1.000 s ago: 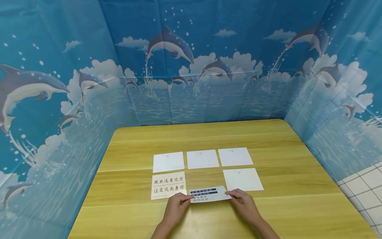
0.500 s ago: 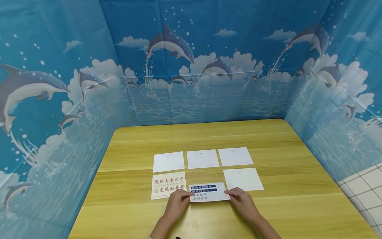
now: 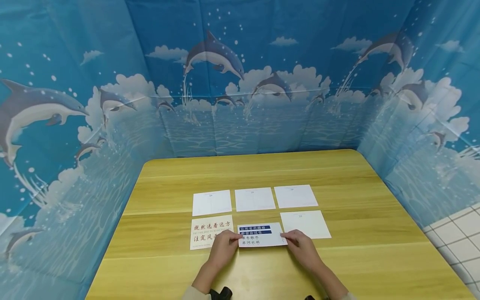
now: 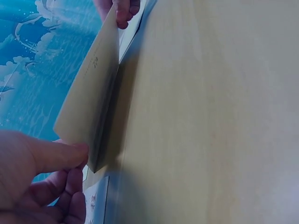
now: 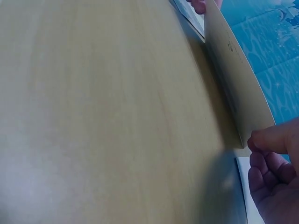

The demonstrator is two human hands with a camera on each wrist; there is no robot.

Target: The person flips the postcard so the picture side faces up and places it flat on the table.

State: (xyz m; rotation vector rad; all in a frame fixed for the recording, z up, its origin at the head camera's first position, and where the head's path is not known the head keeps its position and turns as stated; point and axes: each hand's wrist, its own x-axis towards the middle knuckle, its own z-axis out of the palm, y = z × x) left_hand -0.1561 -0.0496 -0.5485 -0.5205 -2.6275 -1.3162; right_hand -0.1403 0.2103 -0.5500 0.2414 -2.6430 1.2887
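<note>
A white postcard [image 3: 268, 237] with two dark blue text bands is pinched by its short sides between both hands. My left hand [image 3: 224, 249] grips its left edge with thumb and fingers, and my right hand [image 3: 303, 248] grips the right edge. Both wrist views show the postcard [image 4: 88, 88] tilted up off the table, its plain back towards me with a small mark. A cream postcard [image 3: 204, 231] with red characters lies to its left, partly covered by my left hand. A face-down white postcard [image 3: 307, 225] lies to its right.
Behind them lies a row of white postcards: left [image 3: 211, 203], middle [image 3: 255, 200] and right [image 3: 296, 196]. They rest on a yellow wooden table [image 3: 150, 266]. A blue dolphin-print curtain [image 3: 258, 133] hangs along the table's back and sides.
Both hands have moved away from the body with the postcard, into the gap between the two front-row cards. Its printed face has come more fully into view. The lying cards have stayed put.
</note>
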